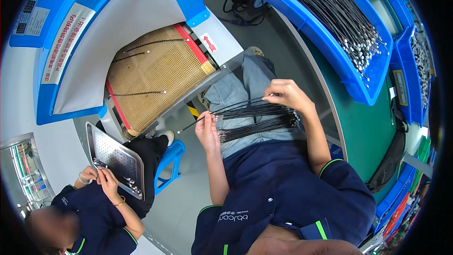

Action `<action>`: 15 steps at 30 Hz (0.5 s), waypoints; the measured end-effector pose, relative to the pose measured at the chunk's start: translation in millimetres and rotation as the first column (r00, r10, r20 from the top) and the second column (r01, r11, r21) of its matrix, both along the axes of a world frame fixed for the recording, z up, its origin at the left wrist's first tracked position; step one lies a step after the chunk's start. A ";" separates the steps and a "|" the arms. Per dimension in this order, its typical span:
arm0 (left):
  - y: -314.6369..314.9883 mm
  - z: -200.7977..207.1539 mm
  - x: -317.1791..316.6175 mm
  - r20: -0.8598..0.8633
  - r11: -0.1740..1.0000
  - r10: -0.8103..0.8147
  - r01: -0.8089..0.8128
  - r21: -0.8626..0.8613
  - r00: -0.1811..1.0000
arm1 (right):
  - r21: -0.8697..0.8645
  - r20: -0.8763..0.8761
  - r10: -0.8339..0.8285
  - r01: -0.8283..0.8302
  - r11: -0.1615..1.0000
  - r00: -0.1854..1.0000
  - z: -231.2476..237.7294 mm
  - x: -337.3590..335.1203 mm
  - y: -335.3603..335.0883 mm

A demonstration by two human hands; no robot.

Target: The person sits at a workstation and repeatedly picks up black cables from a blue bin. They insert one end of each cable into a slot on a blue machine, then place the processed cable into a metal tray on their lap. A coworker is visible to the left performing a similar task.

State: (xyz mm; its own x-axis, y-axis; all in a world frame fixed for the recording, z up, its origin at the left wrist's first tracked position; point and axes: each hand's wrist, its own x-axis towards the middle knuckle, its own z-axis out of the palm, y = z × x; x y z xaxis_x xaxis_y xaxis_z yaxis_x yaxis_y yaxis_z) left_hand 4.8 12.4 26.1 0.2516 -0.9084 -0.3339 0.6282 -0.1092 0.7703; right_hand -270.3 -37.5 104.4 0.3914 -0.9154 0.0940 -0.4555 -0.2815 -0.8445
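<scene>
A single thin black cable [238, 102] is stretched between my two hands above my lap. My right hand [289, 95] pinches its upper end. My left hand [207, 131] is closed round it lower down, and its other end sticks out past the fingers to the left. Two bundles of similar black cables [259, 126] with light metal ends lie across my jeans under the hands. The left hand is right beside the bundles' left ends; whether it touches them I cannot tell.
A mesh conveyor belt [155, 73] carrying several cables comes out of a blue-and-white machine [118, 14] ahead left. Blue bins [358, 92] full of cables stand on the green bench [337, 108] at right. A seated co-worker handles small parts over a metal tray [137, 160], near a blue stool [167, 165].
</scene>
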 end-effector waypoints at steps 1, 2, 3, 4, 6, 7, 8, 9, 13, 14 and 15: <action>-0.4 0.5 0.1 0.003 1.000 0.006 -0.006 0.001 1.000 | -0.008 0.003 -0.006 0.006 1.000 1.000 -0.4 -0.2 -0.3; -0.3 0.3 0.8 0.002 1.000 -0.003 0.003 -0.004 1.000 | -0.016 0.007 -0.012 0.012 1.000 1.000 -1.2 -0.2 0.1; 0.0 -0.4 1.8 0.000 1.000 -0.011 0.011 -0.008 1.000 | -0.024 0.010 -0.017 0.017 1.000 1.000 -1.7 -0.8 0.1; -0.3 -0.3 2.4 -0.001 1.000 -0.016 0.016 -0.014 1.000 | -0.030 0.000 -0.015 0.015 0.999 1.000 -2.3 -2.0 -0.6; -1.9 0.2 2.0 -0.001 1.000 -0.027 0.027 -0.013 1.000 | -0.041 -0.020 -0.009 0.008 0.999 1.000 -2.3 -5.7 -2.4; -1.9 0.6 2.5 0.002 1.000 -0.028 0.028 -0.013 1.000 | -0.040 -0.048 -0.017 0.015 0.999 0.999 0.2 -6.3 -3.7; -1.8 0.2 2.7 0.002 0.999 -0.037 0.037 -0.013 0.999 | -0.041 -0.077 -0.025 0.022 0.999 0.997 4.7 -7.1 -4.9; -1.8 -0.7 2.6 0.002 0.999 -0.044 0.044 -0.012 0.999 | -0.041 -0.105 -0.032 0.028 0.999 0.994 8.4 -7.2 -6.4; -2.1 -2.5 -1.5 -0.009 0.998 -0.055 0.055 0.000 0.998 | -0.061 -0.162 -0.096 0.087 0.994 0.982 15.4 -1.1 -11.1; -2.4 -3.4 -2.9 -0.018 0.998 -0.056 0.056 0.001 0.998 | -0.079 -0.186 -0.068 0.054 0.995 0.980 17.0 3.0 -12.3; -2.6 -4.3 -4.6 -0.027 0.998 -0.062 0.061 -0.007 0.998 | -0.096 -0.211 -0.041 0.021 0.995 0.977 18.3 7.5 -13.5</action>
State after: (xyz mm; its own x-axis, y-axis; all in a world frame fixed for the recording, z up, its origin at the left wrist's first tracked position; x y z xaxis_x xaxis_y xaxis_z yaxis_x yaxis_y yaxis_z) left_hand 0.1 9.9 21.8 0.1860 -0.9239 -0.3343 0.6414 -0.1436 0.7537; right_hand -262.8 -51.0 122.7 0.3834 -0.9185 0.0968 -0.6314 -0.3371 -0.6983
